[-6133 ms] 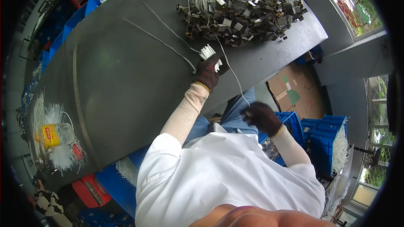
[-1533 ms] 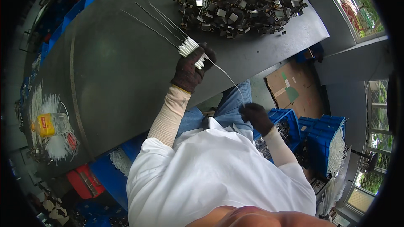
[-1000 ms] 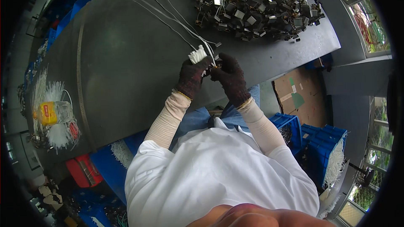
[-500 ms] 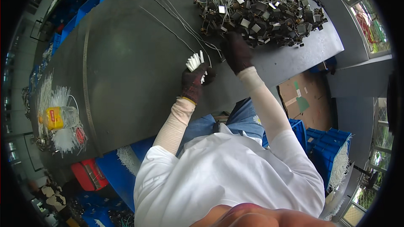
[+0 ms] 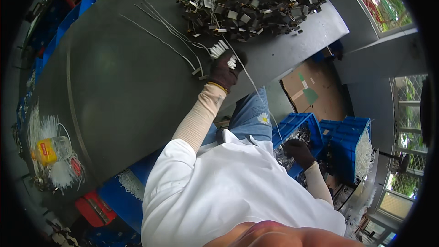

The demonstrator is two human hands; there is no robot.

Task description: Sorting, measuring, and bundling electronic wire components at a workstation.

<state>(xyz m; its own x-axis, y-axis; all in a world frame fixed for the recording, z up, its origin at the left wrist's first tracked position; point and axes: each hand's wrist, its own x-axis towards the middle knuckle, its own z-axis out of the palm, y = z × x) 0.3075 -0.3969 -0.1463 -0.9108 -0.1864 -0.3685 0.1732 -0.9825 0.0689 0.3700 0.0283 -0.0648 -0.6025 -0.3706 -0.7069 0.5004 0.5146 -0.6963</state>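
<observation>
My left hand [image 5: 225,69], in a dark glove, is closed round a bundle of short white tubes [image 5: 219,49] above the table's near edge. My right hand [image 5: 299,153], also gloved, is down at the right beside my leg, over a blue crate. A long thin grey wire [image 5: 250,79] stretches from the near side of the pile, past my left hand, down to my right hand. The fingers there look closed on it, though its end is hidden. Several loose wires [image 5: 170,28] with small metal ends lie left of my left hand.
A heap of dark square metal parts [image 5: 249,11] with wires covers the far right of the grey table [image 5: 123,87]. Clear bottle [image 5: 57,150] and white ties stand at the left. Blue crates [image 5: 340,144] stand low at the right; a red box [image 5: 95,209] sits under the left edge.
My right hand has moved from the pile down to the crate at the right, drawing a wire out with it. The left hand still holds the tubes; the whole view has shifted.
</observation>
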